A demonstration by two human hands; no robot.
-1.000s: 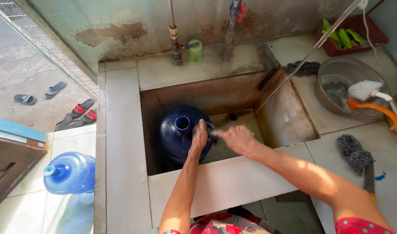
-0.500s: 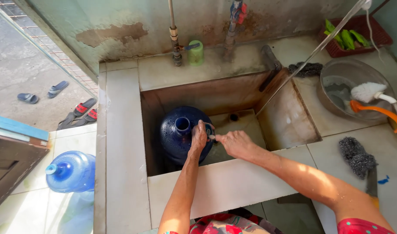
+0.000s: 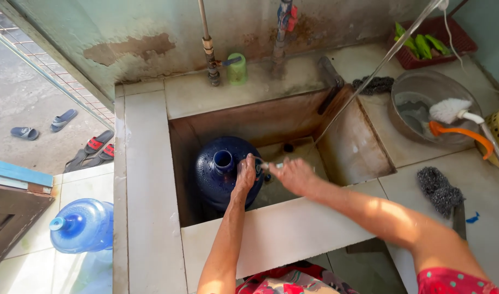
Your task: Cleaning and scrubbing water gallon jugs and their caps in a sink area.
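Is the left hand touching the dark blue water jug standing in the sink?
Touching. The head view shows the left hand pressed against the dark blue jug beside its neck, no gap.
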